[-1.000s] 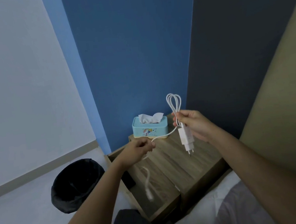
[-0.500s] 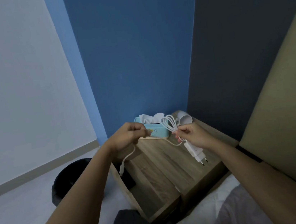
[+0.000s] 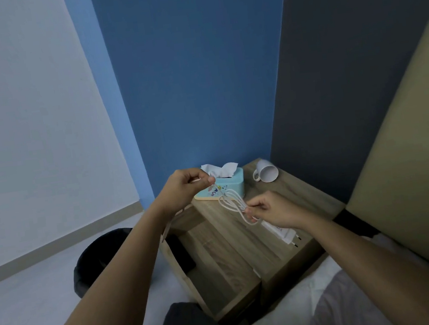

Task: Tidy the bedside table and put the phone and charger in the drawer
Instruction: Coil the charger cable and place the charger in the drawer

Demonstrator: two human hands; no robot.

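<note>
Both hands hold the white charger above the wooden bedside table (image 3: pixel 303 199). My right hand (image 3: pixel 274 210) pinches the looped cable (image 3: pixel 231 202) where the loops gather, and the white plug block (image 3: pixel 284 233) hangs below the wrist with its pins pointing down-right. My left hand (image 3: pixel 186 186) grips the free end of the cable, raised in front of the tissue box. The drawer (image 3: pixel 221 265) stands pulled out toward me, and a dark object in its far left corner (image 3: pixel 186 258) may be the phone; I cannot tell for sure.
A light blue tissue box (image 3: pixel 231 184) sits at the table's back left and a white mug (image 3: pixel 266 174) lies tipped beside it. A black bin (image 3: pixel 98 259) stands on the floor to the left. A tan headboard (image 3: pixel 412 163) rises on the right, white bedding below.
My right hand has dropped lower with the plug and loops. My left hand has risen toward the tissue box, taking up the loose cable end. The mug has come into view.
</note>
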